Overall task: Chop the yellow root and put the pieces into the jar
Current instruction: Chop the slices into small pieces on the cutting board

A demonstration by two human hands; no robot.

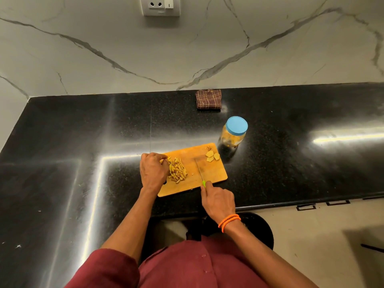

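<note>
Left hand [153, 171] pinches root sticks [177, 170] — right hand [218, 199] grips the knife [199, 169].

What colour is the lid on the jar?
Light blue; the lid shows in the head view.

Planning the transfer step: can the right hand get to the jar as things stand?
Probably yes, but not freely: the jar stands just past the cutting board on that side, nothing between. The right hand grips the knife, and the blue lid is on.
</note>
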